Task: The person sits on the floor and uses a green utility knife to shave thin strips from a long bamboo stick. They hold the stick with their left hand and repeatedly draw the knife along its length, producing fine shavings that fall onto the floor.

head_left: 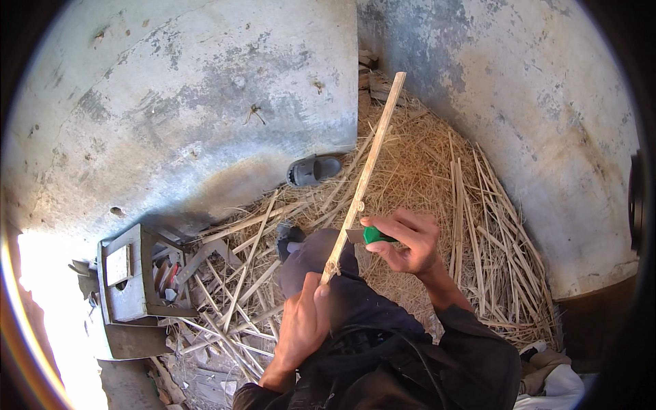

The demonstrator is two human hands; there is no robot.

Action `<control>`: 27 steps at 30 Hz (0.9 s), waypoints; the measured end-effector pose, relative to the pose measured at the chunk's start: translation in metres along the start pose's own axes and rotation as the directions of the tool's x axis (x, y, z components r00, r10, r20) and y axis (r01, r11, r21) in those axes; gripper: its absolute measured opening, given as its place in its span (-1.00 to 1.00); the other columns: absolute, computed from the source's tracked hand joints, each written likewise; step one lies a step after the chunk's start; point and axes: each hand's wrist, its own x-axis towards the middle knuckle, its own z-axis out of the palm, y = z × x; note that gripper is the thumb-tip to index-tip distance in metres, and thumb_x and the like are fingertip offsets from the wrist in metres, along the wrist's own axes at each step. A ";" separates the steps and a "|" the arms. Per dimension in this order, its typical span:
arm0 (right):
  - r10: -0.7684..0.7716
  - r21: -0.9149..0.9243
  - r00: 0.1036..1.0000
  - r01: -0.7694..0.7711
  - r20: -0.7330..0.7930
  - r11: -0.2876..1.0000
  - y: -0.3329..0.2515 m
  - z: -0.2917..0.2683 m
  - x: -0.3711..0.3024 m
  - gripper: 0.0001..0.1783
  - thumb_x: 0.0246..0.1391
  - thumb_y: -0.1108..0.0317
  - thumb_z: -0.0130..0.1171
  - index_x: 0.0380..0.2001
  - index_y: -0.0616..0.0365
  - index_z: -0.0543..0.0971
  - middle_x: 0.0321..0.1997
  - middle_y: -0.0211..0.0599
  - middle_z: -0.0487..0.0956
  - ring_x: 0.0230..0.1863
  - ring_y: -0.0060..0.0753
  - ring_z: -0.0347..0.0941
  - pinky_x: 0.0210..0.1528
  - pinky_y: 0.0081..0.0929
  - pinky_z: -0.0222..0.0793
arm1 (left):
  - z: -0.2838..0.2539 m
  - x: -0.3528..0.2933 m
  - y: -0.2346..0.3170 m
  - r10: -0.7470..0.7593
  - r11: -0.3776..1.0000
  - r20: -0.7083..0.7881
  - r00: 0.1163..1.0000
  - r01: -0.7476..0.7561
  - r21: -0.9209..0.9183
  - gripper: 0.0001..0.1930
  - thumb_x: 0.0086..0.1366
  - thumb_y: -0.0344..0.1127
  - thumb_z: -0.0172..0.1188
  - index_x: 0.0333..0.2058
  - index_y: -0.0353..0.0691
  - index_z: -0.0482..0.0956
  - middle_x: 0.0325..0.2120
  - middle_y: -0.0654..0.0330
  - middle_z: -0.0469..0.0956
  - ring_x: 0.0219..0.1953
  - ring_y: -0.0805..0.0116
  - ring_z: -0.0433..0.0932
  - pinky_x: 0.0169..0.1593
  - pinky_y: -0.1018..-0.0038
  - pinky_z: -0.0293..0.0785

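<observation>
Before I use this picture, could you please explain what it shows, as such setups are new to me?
There is no machine: these are a person's two bare hands, seen from above by the left of two fisheye cameras worn on the head, so straight edges look bent. The left hand holds a wooden stick; the right hand holds a green-handled knife, its blade at the stick. Below lie straw-like shavings and long strips. A grey sandal lies near the wall.
</observation>
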 end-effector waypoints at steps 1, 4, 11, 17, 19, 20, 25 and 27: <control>0.002 -0.007 1.000 -0.002 -0.004 1.000 -0.001 -0.001 0.000 -0.57 0.08 0.13 0.58 -0.01 0.08 0.82 -0.55 -0.41 0.59 -0.65 -0.53 0.43 -0.60 -0.51 0.31 | -0.001 0.000 0.000 0.005 1.000 0.012 1.000 -0.005 -0.006 -0.80 0.68 -0.31 -0.11 -0.12 -0.32 0.38 -0.53 -0.26 0.48 -0.44 -0.48 0.49 -0.39 -0.09 0.33; -0.016 -0.022 1.000 0.016 -0.017 1.000 -0.001 -0.001 0.002 -0.56 0.08 0.13 0.58 -0.01 0.09 0.82 -0.57 -0.42 0.57 -0.66 -0.53 0.40 -0.61 -0.51 0.28 | -0.001 -0.001 0.001 0.023 0.999 0.016 1.000 -0.022 -0.028 -0.79 0.69 -0.30 -0.13 -0.14 -0.32 0.37 -0.55 -0.26 0.45 -0.45 -0.47 0.48 -0.39 -0.10 0.32; -0.036 -0.064 0.999 0.035 -0.015 0.997 0.003 -0.003 0.003 -0.57 0.08 0.13 0.58 -0.02 0.09 0.82 -0.54 -0.40 0.62 -0.65 -0.52 0.44 -0.60 -0.51 0.30 | 0.001 -0.007 -0.001 -0.059 0.997 0.032 0.998 0.058 0.045 -0.58 0.73 -0.12 -0.25 -0.17 -0.34 0.44 -0.50 -0.17 0.49 -0.43 -0.34 0.58 -0.33 -0.01 0.41; -0.019 -0.039 0.998 0.017 -0.053 0.999 0.011 0.004 0.009 -0.60 0.09 0.17 0.58 -0.03 0.10 0.82 -0.48 -0.37 0.69 -0.63 -0.54 0.46 -0.60 -0.53 0.32 | 0.002 -0.011 -0.004 -0.103 0.992 0.009 0.995 0.102 0.076 -0.59 0.72 -0.12 -0.25 -0.17 -0.32 0.44 -0.55 -0.18 0.47 -0.45 -0.38 0.56 -0.35 -0.02 0.41; -0.019 -0.067 1.000 0.018 -0.009 0.998 0.011 0.002 0.013 -0.62 0.13 0.17 0.55 -0.04 0.10 0.83 -0.45 -0.38 0.71 -0.62 -0.55 0.47 -0.59 -0.54 0.34 | 0.001 -0.011 -0.003 -0.121 0.989 -0.005 0.993 0.121 0.083 -0.59 0.72 -0.11 -0.25 -0.17 -0.32 0.44 -0.55 -0.20 0.48 -0.45 -0.39 0.56 -0.36 -0.02 0.40; -0.019 -0.082 1.000 0.020 0.015 0.996 0.011 0.000 0.014 -0.63 0.15 0.17 0.54 -0.04 0.11 0.83 -0.44 -0.39 0.73 -0.61 -0.55 0.48 -0.59 -0.54 0.35 | 0.000 -0.011 -0.003 -0.127 0.988 -0.001 0.992 0.127 0.089 -0.59 0.72 -0.11 -0.25 -0.16 -0.31 0.44 -0.55 -0.21 0.48 -0.45 -0.40 0.56 -0.36 -0.03 0.40; 0.102 -0.158 0.977 -0.132 -0.188 0.979 0.053 -0.014 0.026 -0.68 0.24 0.17 0.50 -0.07 0.16 0.82 -0.36 -0.36 0.75 -0.52 -0.57 0.54 -0.56 -0.54 0.37 | 0.008 -0.025 -0.020 -0.125 0.987 0.068 0.990 0.117 0.110 -0.61 0.72 -0.11 -0.25 -0.15 -0.30 0.42 -0.55 -0.25 0.47 -0.43 -0.47 0.53 -0.34 -0.12 0.36; 0.155 -0.162 0.954 -0.201 -0.256 0.966 0.060 -0.019 0.034 -0.69 0.26 0.18 0.48 -0.08 0.18 0.82 -0.35 -0.32 0.75 -0.49 -0.57 0.57 -0.54 -0.55 0.38 | 0.008 -0.028 -0.023 -0.144 0.984 0.092 0.985 0.133 0.118 -0.74 0.68 -0.23 -0.14 -0.14 -0.30 0.39 -0.52 -0.33 0.53 -0.41 -0.51 0.55 -0.34 -0.18 0.41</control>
